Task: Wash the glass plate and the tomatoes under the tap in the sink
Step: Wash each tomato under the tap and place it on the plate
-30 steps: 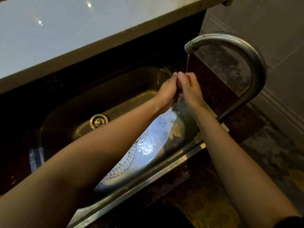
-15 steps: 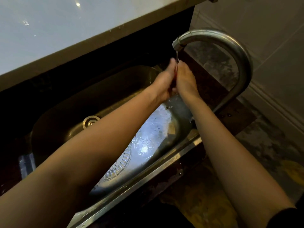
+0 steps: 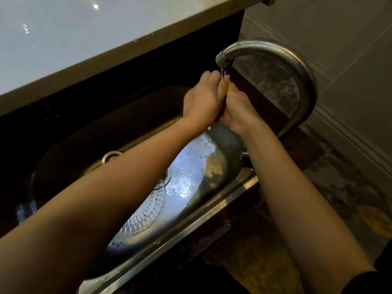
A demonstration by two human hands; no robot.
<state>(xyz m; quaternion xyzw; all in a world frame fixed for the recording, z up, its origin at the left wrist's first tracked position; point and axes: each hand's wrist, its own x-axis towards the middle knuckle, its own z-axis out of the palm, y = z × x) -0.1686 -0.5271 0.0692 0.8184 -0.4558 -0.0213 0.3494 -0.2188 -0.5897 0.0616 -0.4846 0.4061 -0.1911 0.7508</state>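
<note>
My left hand [image 3: 201,100] and my right hand [image 3: 237,107] are pressed together, palm facing palm, directly under the tap spout [image 3: 265,49]. A thin stream of water [image 3: 222,72] falls onto the fingertips. Whatever lies between the palms is hidden, and no tomato shows. The patterned glass plate [image 3: 146,217] lies wet on the bottom of the steel sink [image 3: 191,228], below my left forearm, which covers part of it.
The sink drain [image 3: 111,155] sits at the left of the basin. A white countertop [image 3: 63,39] overhangs the far side. The curved tap pipe stands at the right on a dark ledge [image 3: 301,149], with a pale wall [image 3: 350,60] behind it.
Both hands, still pressed together, have risen closer to the spout, so the fingertips now sit just below it. The plate has not moved.
</note>
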